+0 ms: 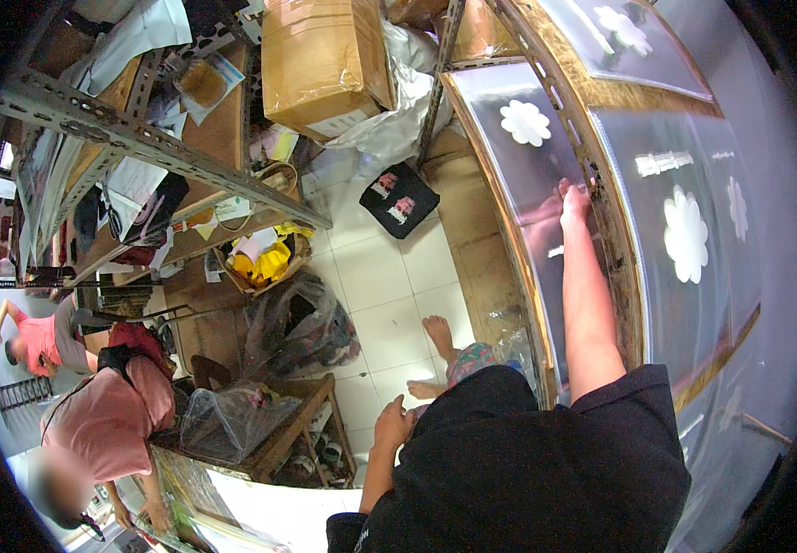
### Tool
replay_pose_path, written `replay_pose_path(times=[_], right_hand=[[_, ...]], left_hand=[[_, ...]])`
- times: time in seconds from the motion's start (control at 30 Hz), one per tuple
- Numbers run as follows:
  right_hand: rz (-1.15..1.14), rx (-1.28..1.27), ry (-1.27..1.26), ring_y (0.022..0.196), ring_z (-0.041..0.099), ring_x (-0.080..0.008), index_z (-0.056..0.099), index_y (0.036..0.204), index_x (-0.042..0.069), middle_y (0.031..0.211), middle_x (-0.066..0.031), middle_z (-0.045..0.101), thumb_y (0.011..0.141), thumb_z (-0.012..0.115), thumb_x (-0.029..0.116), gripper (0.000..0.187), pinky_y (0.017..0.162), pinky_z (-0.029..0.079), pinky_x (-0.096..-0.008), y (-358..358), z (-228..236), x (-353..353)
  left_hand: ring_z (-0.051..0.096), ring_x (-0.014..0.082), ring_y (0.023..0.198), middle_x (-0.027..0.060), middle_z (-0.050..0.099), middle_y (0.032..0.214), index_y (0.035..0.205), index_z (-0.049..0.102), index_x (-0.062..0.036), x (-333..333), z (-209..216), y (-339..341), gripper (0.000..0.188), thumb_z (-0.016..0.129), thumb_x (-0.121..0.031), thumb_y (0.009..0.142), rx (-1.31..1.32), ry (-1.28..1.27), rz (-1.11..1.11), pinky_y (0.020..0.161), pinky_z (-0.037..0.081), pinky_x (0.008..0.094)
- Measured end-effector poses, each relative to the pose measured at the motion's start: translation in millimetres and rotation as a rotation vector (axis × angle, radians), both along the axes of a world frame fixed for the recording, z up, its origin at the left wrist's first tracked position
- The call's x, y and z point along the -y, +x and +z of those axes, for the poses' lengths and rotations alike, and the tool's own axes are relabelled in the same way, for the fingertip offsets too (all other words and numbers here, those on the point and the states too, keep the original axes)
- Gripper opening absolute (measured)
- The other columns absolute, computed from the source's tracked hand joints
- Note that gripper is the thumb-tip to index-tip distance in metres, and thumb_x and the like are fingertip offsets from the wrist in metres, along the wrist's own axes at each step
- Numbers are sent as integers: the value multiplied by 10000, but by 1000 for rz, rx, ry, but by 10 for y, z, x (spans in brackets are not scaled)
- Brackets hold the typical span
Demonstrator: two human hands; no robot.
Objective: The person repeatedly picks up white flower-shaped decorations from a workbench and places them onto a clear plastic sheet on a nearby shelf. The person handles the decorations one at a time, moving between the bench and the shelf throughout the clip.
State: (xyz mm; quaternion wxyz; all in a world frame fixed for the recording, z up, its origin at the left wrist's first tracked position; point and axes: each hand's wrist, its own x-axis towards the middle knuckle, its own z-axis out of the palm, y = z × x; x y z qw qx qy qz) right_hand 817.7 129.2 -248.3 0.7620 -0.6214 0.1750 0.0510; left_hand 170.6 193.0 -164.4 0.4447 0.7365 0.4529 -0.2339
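The right hand (573, 198) was found at 2 o'clock, arm extended, at the glossy dark panel (532, 175), which lay at 2 o'clock with a wooden edging strip and a white flower-shaped patch near its upper end. A blurred mirroring of the hand showed on the gloss. Just beside that hand ran a slotted metal bar (592, 170), separating the panel from a larger glossy sheet (666, 221) between 2 and 3 o'clock, which bore similar white patches. Whether the right grip was closed on the panel or merely resting against it could not be determined. The left hand (394, 421) was at 6 o'clock, close beside the black shirt (537, 461), fingers partly curled; the full state of that grip could not be established. Toward 12 o'clock, a black folded cloth item (400, 200) with pink motifs lay on the tiled floor (384, 336). A taped carton (320, 69) stood between 11 and 12 o'clock. At 10 o'clock, a box of yellow material (269, 261) sat below a cluttered metal shelf (163, 138). A filled clear bag (311, 323) lay at 8 o'clock, and a co-worker in pink (108, 419) bent forward farther out.
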Motion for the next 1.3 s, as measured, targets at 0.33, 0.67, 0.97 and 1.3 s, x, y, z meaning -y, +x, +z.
replay_pose_path(times=[0.33,0.67,0.97,1.3], right_hand=[[98,227,-604,803,652,-156,374,1459,39,1071,-109,614,886,526,-102,609,699,560,-275,286,-543,212],[71,239,-656,1260,489,-383,519,1352,-5,1348,-248,532,794,666,161,600,1091,374,-445,-429,481,-94],[258,437,-299,1349,467,-302,480,1369,-50,1411,-228,505,879,623,83,527,1099,393,-395,-1971,724,-48],[1219,-123,-13,827,562,-208,567,1022,68,971,-57,571,939,623,114,111,832,541,-479,-4845,-554,499]], left_hand=[[649,351,996,195,669,1066,1356,529,-10,120,-62,-173,532,615,-280,905,53,26,-28,883,511,442],[661,336,969,190,668,1070,1359,522,-10,398,81,-406,533,607,-291,915,92,47,16,866,517,449],[672,331,932,182,660,1055,1327,541,-21,647,879,-646,465,636,-220,918,416,293,170,812,530,435],[685,290,899,168,635,1086,1234,614,-37,1569,1567,-2321,340,638,-170,923,595,614,665,781,549,391]])
